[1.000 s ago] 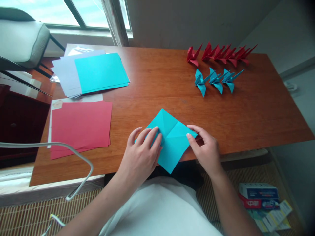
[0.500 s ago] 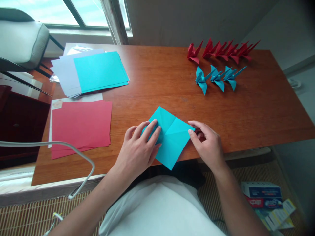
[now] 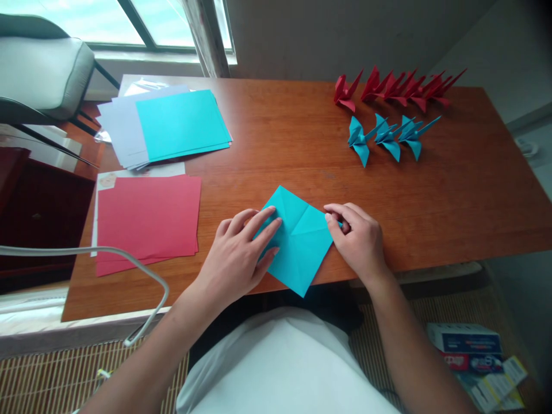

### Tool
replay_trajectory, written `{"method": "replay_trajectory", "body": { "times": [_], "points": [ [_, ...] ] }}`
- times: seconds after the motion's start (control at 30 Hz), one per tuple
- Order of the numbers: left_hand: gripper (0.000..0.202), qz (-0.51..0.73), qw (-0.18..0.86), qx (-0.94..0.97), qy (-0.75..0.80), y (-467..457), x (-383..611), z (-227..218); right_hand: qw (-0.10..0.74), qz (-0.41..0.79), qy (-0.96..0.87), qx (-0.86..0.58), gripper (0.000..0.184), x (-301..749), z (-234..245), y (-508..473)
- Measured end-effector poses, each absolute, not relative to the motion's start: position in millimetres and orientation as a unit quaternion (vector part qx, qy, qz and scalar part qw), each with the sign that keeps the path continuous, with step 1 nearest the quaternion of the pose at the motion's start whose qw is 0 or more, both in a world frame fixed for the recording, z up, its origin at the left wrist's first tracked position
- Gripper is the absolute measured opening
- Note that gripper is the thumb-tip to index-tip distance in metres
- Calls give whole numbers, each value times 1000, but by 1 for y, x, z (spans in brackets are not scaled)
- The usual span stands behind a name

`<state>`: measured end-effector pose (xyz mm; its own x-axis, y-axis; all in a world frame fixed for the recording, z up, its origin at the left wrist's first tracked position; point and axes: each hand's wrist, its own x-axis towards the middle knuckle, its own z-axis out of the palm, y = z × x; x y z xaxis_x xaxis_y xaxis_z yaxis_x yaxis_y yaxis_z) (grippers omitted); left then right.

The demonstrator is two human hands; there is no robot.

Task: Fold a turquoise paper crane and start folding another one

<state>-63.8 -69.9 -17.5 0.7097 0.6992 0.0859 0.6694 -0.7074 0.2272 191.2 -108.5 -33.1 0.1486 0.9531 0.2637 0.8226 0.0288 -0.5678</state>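
A creased blue paper square [image 3: 299, 247] lies as a diamond at the front edge of the wooden table [image 3: 452, 190], its lower corner hanging over the edge. My left hand [image 3: 239, 256] lies flat on its left part, fingers stretched out and pressing it down. My right hand [image 3: 357, 238] pinches the paper's right corner with curled fingers.
Several red paper cranes [image 3: 401, 89] and three blue paper cranes [image 3: 390, 138] stand at the back right. Stacks of blue sheets [image 3: 181, 123] and red sheets [image 3: 146, 221] lie at the left. A grey cable [image 3: 129, 267] crosses the front left. Boxes [image 3: 474, 351] lie on the floor.
The right hand has drawn the paper's right corner slightly inward to the left. My left hand has stayed flat on the paper. The view has shifted a little.
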Motion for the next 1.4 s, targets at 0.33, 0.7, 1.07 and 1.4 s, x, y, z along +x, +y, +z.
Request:
{"method": "replay_trajectory", "body": {
  "times": [0.33, 0.7, 1.07, 1.4],
  "points": [
    [46, 111, 116, 913, 375, -66, -67, -23, 308, 96, -647, -691, 25, 191, -34, -110],
    [46, 77, 67, 923, 371, -67, -62, -18, 314, 108, -655, -679, 22, 191, -34, -111],
    [54, 6, 8, 933, 360, -48, -40, -10, 292, 76, -675, -673, 25, 191, -36, -112],
    [57, -13, -30, 939, 342, -38, -34, -12, 352, 150, -642, -664, 20, 184, -30, -123]
  ]
}}
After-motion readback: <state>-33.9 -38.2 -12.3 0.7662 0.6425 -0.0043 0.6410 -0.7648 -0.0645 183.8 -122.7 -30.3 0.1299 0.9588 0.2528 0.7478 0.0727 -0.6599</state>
